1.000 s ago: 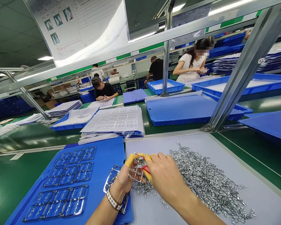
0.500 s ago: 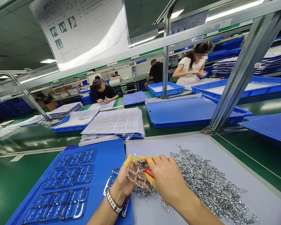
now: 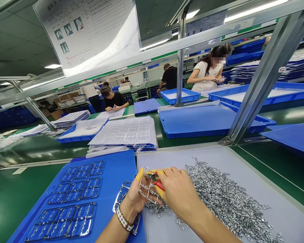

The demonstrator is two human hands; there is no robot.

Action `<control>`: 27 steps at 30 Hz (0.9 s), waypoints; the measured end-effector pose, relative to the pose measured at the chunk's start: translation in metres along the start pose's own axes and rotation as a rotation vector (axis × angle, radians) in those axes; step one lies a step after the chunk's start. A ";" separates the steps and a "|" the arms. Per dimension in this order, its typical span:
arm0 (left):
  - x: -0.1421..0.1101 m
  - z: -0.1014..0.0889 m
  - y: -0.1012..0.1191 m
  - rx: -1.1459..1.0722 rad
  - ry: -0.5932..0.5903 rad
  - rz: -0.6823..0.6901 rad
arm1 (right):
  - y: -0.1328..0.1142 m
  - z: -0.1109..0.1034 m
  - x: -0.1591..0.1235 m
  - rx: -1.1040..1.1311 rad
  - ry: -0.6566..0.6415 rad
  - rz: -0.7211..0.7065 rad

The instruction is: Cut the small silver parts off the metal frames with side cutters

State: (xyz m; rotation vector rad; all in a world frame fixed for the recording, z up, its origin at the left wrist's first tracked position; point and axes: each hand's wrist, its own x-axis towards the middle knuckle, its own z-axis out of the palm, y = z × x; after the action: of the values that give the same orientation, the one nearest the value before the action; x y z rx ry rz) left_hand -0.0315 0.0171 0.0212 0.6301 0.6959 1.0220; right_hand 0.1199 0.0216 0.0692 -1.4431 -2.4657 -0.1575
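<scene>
My left hand (image 3: pixel 134 196), with yellow finger covers and a beaded bracelet at the wrist, is closed around a small silver wire frame (image 3: pixel 148 194) with short chain pieces inside it. In my right hand (image 3: pixel 179 189) is a pair of red-handled pliers (image 3: pixel 159 184), their jaws close to the frame; the fingers partly hide the jaws. Beneath my left wrist lies another wire frame (image 3: pixel 119 196), partly covered. Small silver chain links (image 3: pixel 158 210) lie below both hands, and a large pile of links (image 3: pixel 218 192) spreads to the right on a whitish sheet (image 3: pixel 162 233).
Rows of dark wire frames (image 3: pixel 76 189) lie on a blue board (image 3: pixel 118 162) at left. Beyond stand a stack of wrapped sheets (image 3: pixel 126 130) and blue trays (image 3: pixel 197 121). A metal post (image 3: pixel 263 74) slants up at right. Several co-workers sit or stand farther back.
Both hands keep their hold on the frame and pliers, with only a slight shift. In the background, a person in a light top has moved at the far left.
</scene>
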 end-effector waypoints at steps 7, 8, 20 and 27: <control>0.000 -0.001 0.000 0.034 0.038 0.016 | -0.001 -0.004 0.002 -0.006 -0.046 0.006; 0.000 -0.002 -0.001 0.037 0.055 0.018 | -0.001 -0.004 0.002 -0.005 -0.047 0.002; 0.000 0.002 0.000 0.015 -0.013 -0.022 | 0.002 -0.016 0.007 0.017 -0.125 0.003; 0.004 -0.005 -0.001 -0.068 -0.072 -0.063 | 0.002 -0.014 0.004 -0.018 -0.167 -0.038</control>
State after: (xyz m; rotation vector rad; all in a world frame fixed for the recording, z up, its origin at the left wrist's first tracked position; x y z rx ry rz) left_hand -0.0336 0.0206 0.0160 0.5797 0.6122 0.9567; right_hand 0.1221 0.0227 0.0838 -1.4727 -2.6317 -0.0688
